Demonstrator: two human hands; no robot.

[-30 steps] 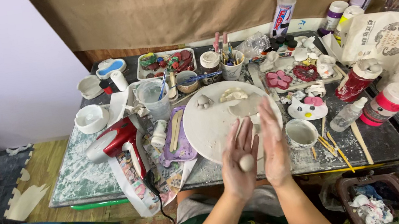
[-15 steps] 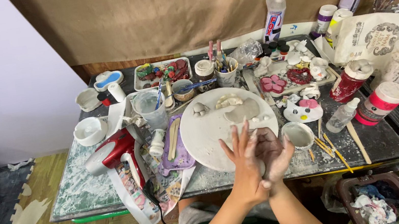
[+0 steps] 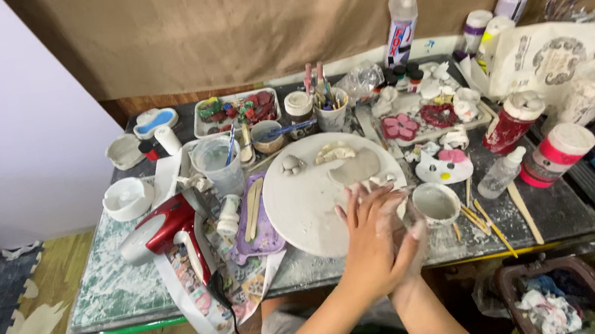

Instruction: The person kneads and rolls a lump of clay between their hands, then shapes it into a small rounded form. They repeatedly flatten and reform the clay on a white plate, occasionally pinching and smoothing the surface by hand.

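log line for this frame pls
left hand: pressed palm to palm on right hand | contents: hidden | under hands: white round board edge | beside: small white cup

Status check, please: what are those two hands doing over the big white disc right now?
Left hand pressed flat over right hand, palms together. Anything between them hidden. Both at near edge of round white board. Small cup beside them.

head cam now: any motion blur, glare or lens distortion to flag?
Head view: the hands are pressed palm to palm, left hand over right hand, with fingertips smeared by motion blur; the round white board and red hair dryer are sharp; lighting is soft and even, shadows faint, no strong glare; wide-angle bending tilts the bottles at the right edge; the floor at the lower left is dim.
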